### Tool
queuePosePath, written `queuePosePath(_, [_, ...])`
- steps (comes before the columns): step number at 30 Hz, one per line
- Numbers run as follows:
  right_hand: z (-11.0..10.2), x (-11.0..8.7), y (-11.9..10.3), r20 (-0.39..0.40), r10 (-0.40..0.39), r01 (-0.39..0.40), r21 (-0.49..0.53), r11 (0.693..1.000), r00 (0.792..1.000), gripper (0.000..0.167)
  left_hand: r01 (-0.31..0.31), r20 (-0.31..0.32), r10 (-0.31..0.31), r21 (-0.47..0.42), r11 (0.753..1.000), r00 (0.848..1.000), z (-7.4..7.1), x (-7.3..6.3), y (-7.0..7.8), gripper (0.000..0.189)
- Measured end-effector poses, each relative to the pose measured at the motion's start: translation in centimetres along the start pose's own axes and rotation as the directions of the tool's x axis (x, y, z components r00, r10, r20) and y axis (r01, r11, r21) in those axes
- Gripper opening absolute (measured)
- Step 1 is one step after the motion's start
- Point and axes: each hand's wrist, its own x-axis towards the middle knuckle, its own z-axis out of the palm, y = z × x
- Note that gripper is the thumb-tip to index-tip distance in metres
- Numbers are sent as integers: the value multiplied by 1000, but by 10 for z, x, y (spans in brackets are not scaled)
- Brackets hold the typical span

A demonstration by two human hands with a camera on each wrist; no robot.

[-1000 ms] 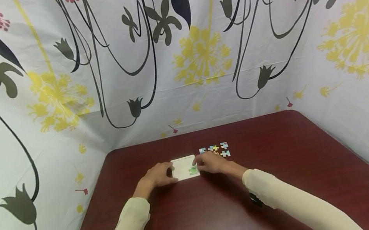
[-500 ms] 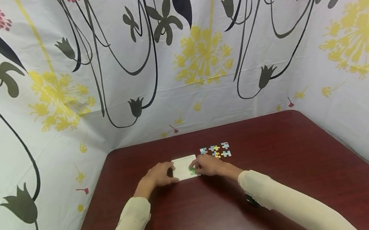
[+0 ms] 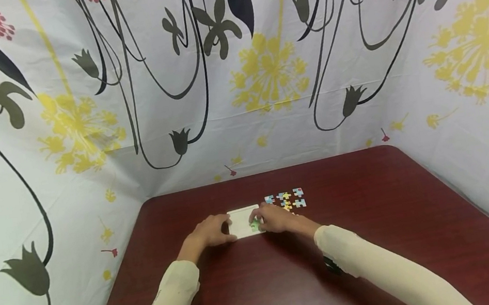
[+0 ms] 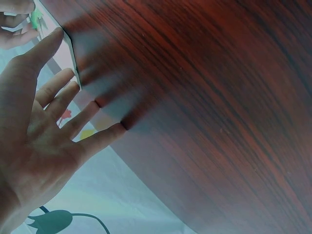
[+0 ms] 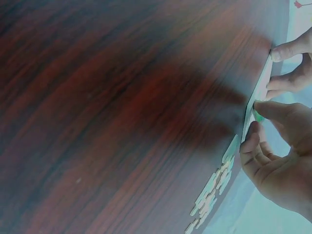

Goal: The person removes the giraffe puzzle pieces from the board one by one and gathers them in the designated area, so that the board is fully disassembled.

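A white puzzle board with a raised rim lies flat on the table. My left hand holds its left end, the thumb at the near corner and the forefingers at the far one. In the left wrist view the other fingers of that hand spread beside the board onto the table. Over the board's right end, my right hand pinches a green jigsaw piece at the near right corner. Its thumb and fingertips partly hide the piece in the head view. The right wrist view shows a bit of green between them.
Several loose jigsaw pieces, blue and yellow, lie on the table just behind and right of my right hand, which covers part of them. Beyond the dark red table, a white flowered cloth hangs at the back and both sides.
My right hand has moved slightly left over the board, its fingertips now on the green piece, which has turned a little. The left hand keeps its place on the board.
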Motion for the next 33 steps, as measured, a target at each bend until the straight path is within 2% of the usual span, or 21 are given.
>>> queuePosePath(11, [-3, -6, 2, -63, -58, 63, 79, 995, 996, 27, 3, 0, -3, 4, 1000, 1000, 0, 1, 1, 54])
queuePosePath(16, [-7, -9, 7, -90, -71, 78, 70, 995, 993, 26, 8, 5, -8, 0, 1000, 1000, 0, 1, 1, 54])
queuePosePath(25, [-28, -24, 26, -87, -34, 39, 53, 998, 996, 23, 3, -9, -2, 11, 1000, 1000, 1, 1, 0, 52])
queuePosePath(33, [-45, -42, 47, -53, 51, -48, 59, 997, 997, 26, -1, -9, 1, 10, 1000, 1000, 3, 1, -1, 52])
